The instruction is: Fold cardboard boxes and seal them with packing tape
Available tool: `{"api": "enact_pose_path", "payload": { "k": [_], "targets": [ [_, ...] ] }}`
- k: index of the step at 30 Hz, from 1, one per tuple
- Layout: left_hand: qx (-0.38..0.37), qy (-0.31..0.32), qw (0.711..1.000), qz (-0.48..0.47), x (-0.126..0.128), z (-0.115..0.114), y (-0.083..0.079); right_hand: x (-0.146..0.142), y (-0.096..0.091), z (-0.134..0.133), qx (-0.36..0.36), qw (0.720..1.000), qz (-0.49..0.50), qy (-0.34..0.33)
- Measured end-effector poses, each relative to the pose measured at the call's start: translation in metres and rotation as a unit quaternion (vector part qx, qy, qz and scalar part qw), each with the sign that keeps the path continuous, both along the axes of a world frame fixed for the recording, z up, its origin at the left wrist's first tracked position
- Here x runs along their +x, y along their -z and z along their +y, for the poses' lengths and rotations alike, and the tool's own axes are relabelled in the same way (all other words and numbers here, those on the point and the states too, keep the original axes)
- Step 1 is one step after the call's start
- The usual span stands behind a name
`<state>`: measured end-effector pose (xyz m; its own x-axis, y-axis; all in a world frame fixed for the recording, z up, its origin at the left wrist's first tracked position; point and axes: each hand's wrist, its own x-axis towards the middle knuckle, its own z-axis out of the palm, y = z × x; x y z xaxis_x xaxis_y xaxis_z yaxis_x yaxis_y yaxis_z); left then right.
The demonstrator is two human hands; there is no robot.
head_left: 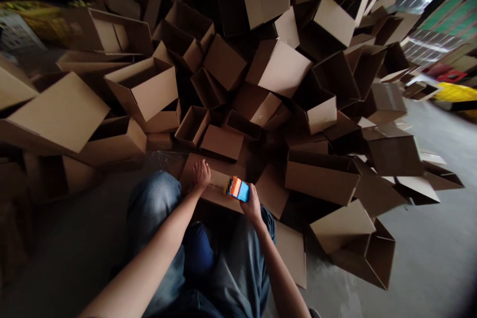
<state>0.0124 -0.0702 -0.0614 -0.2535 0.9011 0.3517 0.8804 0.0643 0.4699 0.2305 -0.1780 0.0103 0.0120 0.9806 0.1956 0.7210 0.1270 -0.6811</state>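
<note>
A closed cardboard box point(219, 194) lies in front of my knees, with a lighter strip along its top. My left hand point(201, 175) rests on the left part of that top, fingers stretched out and holding nothing. In my right hand point(253, 204) is an orange-and-blue tape dispenser point(241, 190), gripped at its blue end and held over the right part of the box. The dispenser's orange end points left, and a pixelated patch hides its tip. My right palm and most of its fingers are turned out of sight.
Open cardboard boxes point(141, 89) lie in a big heap ahead and to both sides, tilted at many angles. One open box point(354, 243) stands on the grey floor point(428, 238) at right. A flat cardboard piece point(290, 253) lies beside my right leg.
</note>
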Motion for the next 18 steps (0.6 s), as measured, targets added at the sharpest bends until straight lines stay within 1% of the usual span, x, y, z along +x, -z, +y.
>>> {"api": "enact_pose_path", "payload": {
  "k": [4, 8, 13, 18],
  "targets": [
    [0.001, 0.026, 1.000, 0.009, 0.000, 0.000, 0.002, 0.009, -0.019, 0.003, -0.016, 0.996, -0.090, -0.023],
    [0.001, 0.063, 0.998, 0.018, -0.002, -0.001, 0.004, 0.009, -0.034, 0.008, -0.029, 0.985, -0.158, -0.057],
    [0.008, 0.120, 0.992, 0.024, -0.001, 0.002, 0.010, 0.002, -0.042, 0.014, -0.056, 0.974, -0.212, -0.048],
    [0.004, 0.135, 0.991, 0.019, 0.000, 0.006, 0.014, -0.007, -0.046, 0.016, -0.068, 0.966, -0.244, -0.048]
  ]
}}
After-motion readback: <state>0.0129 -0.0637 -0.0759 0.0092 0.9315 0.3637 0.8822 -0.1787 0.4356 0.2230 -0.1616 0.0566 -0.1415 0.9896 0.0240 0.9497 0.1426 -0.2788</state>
